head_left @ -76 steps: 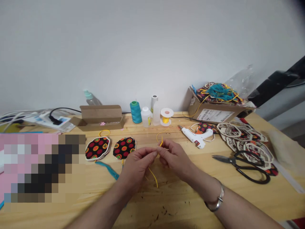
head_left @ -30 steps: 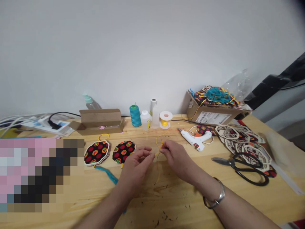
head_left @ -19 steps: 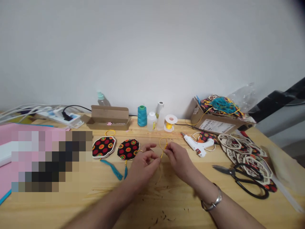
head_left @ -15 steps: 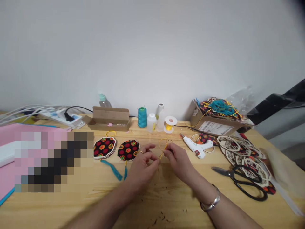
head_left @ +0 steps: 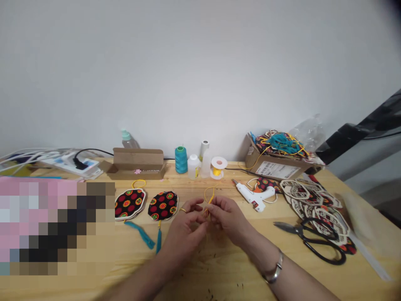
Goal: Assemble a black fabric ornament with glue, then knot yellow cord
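A thin yellow cord (head_left: 209, 196) is held up above the counter (head_left: 138, 267), pinched between the thumb and fingertips of the nearly closed right hand (head_left: 228, 219). The left hand (head_left: 184, 234) is half curled, its fingertips close beside the right hand; whether the cord is gripped by it cannot be told. A black patterned fabric disc (head_left: 163, 205) with a teal tassel (head_left: 158, 241) lies just beyond the left hand, while a white glue gun (head_left: 253, 196) and black-handled shears (head_left: 313, 246) are placed well to the right.
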`<action>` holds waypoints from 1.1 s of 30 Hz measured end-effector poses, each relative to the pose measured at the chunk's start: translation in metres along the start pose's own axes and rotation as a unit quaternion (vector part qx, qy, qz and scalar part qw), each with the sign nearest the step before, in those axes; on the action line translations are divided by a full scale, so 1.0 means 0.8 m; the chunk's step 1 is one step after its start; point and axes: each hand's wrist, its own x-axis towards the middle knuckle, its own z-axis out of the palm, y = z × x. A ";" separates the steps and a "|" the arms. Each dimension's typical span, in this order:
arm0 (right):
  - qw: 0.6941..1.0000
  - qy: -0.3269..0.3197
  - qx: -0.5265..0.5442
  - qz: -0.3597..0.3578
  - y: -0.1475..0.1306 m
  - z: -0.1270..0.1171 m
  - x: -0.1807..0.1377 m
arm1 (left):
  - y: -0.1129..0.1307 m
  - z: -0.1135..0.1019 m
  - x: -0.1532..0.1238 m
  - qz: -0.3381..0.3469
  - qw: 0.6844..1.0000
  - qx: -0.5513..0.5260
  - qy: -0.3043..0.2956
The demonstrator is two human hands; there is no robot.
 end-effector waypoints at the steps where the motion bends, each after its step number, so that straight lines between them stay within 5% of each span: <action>1: 1.000 -0.011 0.019 0.005 -0.001 0.001 -0.001 | 0.000 0.000 0.001 0.004 1.000 -0.005 -0.005; 10: 0.998 -0.029 0.037 0.029 0.000 0.002 -0.002 | 0.001 0.002 0.000 -0.023 0.998 -0.050 0.004; 15: 0.988 -0.031 -0.151 -0.025 -0.012 0.002 -0.001 | 0.002 0.005 -0.002 -0.063 0.965 -0.253 0.015; 21: 0.911 -0.019 -0.391 -0.131 -0.047 -0.008 -0.006 | 0.008 0.000 -0.004 -0.098 0.947 -0.306 0.029; 33: 0.941 -0.024 -0.315 -0.119 -0.006 -0.014 0.005 | 0.004 -0.001 0.004 -0.101 0.962 -0.255 -0.019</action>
